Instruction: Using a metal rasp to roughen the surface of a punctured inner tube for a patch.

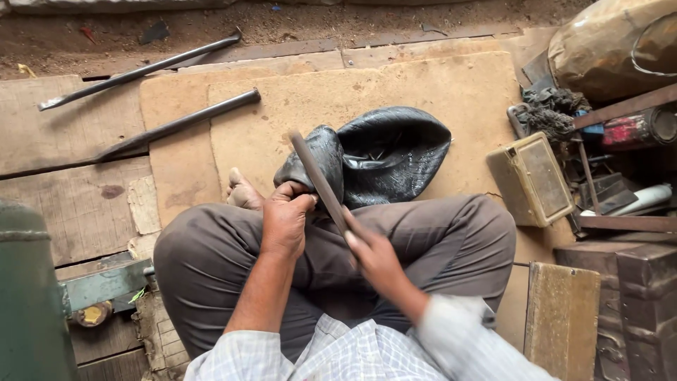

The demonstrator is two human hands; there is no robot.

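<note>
Grip, left hand: fingers of the left hand (285, 219) are curled tight over a fold of the black rubber inner tube (381, 159), pinching it against the near knee, it seems so that the rubber lies taut and cannot slide.
Grip, right hand: the right hand (374, 257) is wrapped shut around the near end of a long flat dark metal file (319, 180); hand and sleeve are blurred, so the exact finger positions cannot be told.
File: it slants from the right hand up and to the left, its far end lying across the pinched fold just beside the left fingers, a flat angle that suits rubbing the surface.
Tube: limp and glossy, it slumps on the tan board (451, 92) just beyond the crossed legs in grey-brown trousers (437, 240), close enough for both hands.
Foot: a bare foot (242, 192) sticks out at the left, touching the tube's near edge.
Left side, far: two long dark steel bars (183, 123) lie well apart from the hands on the worn planks.
Right side: a small beige lidded metal box (532, 180) sits near, with a dirty rag (546, 113) and cluttered tools beyond it, within reach.
</note>
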